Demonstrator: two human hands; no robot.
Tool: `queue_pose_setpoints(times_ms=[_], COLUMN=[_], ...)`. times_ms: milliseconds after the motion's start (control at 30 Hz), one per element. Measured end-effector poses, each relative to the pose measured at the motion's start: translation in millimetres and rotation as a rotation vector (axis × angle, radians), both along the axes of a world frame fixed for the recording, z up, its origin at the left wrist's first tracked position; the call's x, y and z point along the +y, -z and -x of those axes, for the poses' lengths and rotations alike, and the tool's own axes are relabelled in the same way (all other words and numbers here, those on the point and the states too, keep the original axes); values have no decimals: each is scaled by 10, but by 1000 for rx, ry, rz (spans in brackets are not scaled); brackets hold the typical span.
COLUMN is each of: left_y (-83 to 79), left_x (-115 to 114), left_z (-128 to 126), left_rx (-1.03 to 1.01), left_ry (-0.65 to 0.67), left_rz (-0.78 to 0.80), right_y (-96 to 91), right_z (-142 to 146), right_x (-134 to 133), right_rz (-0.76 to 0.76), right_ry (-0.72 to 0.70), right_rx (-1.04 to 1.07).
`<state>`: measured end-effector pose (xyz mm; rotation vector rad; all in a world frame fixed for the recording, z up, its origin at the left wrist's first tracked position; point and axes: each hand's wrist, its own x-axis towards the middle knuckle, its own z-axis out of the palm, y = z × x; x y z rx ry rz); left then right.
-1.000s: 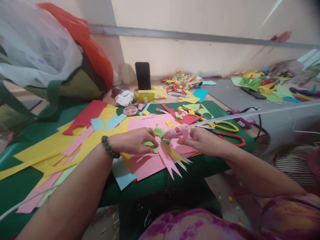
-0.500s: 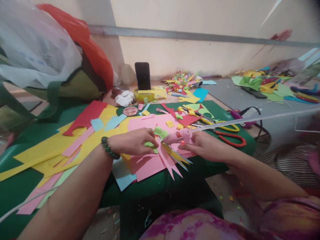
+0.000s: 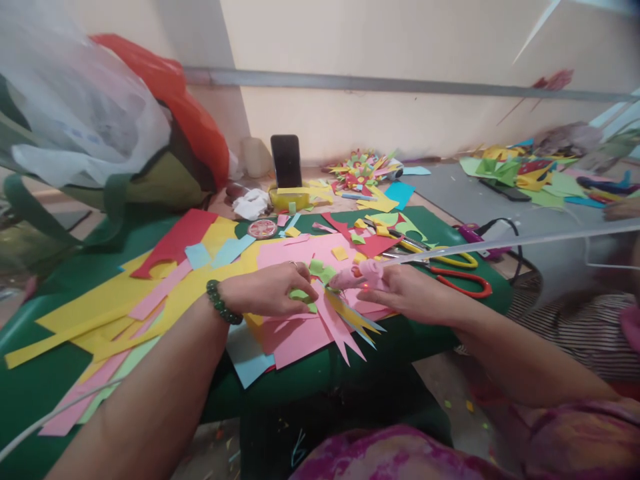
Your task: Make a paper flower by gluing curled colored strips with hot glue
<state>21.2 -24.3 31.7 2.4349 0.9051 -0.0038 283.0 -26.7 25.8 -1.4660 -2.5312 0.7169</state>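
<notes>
My right hand (image 3: 415, 291) is wrapped round a pink glue gun (image 3: 369, 272), which has a small red light lit. From its back runs a long, translucent glue stick (image 3: 500, 243). The nozzle points left at a cluster of pointed paper strips: pink strips (image 3: 340, 323), yellow strips (image 3: 355, 317) and some light blue tips. My left hand (image 3: 273, 288), fingers bent, pinches a green paper piece (image 3: 301, 297) at the left of this cluster. Another green piece (image 3: 323, 270) lies just beyond the fingertips. Pink paper sheets (image 3: 295, 343) are underneath.
Scissors with red handles (image 3: 463, 283) and yellow handles (image 3: 455, 255) lie to the right. A phone (image 3: 286, 162) stands upright at the back, near a colourful paper ball (image 3: 363, 170). Bags (image 3: 100, 120) fill the back left. Yellow paper (image 3: 200, 283) covers much of the green surface (image 3: 30, 333).
The camera view has tilted slightly, so the scene sits a little lower. Both hands keep their places at the paper strips, and the glue gun's nozzle stays near them.
</notes>
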Motion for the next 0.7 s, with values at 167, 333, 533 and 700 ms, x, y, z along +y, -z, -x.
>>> queue_pose_setpoints(times_ms=[167, 333, 533, 700], left_y=[-11, -4, 71, 97], left_x=[-12, -10, 9, 22], left_z=[-3, 0, 32, 47], left_rx=[7, -23, -46, -37], left_ry=[2, 12, 13, 18], left_rz=[-1, -8, -44, -58], right_y=[-31, -11, -37, -50], right_z=[31, 53, 81, 55], right_x=[-17, -13, -50, -87], right_rz=[0, 4, -14, -45], right_ry=[33, 30, 30, 32], right_rx=[-93, -78, -57, -52])
